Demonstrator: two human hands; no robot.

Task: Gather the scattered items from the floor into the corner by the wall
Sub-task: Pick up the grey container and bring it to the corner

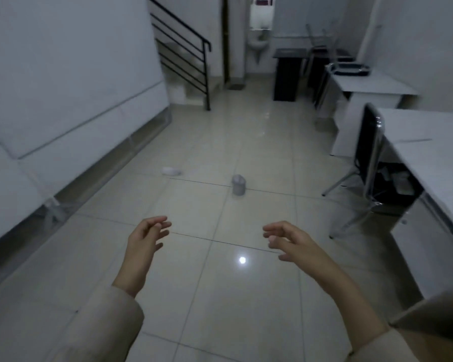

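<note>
Two small items lie on the tiled floor ahead. A grey cylindrical cup (238, 184) stands upright near the middle of the room. A white crumpled item (171, 171) lies to its left, closer to the wall. My left hand (147, 237) and my right hand (289, 240) are held out in front of me, well short of both items. Both hands hold nothing, with the fingers loosely curled and apart.
A white wall with a skirting ledge (71, 121) runs along the left. A staircase with a black railing (186, 56) stands at the far left. White desks (429, 152) and a black folding chair (369, 158) line the right side. A black cabinet (288, 74) stands at the back.
</note>
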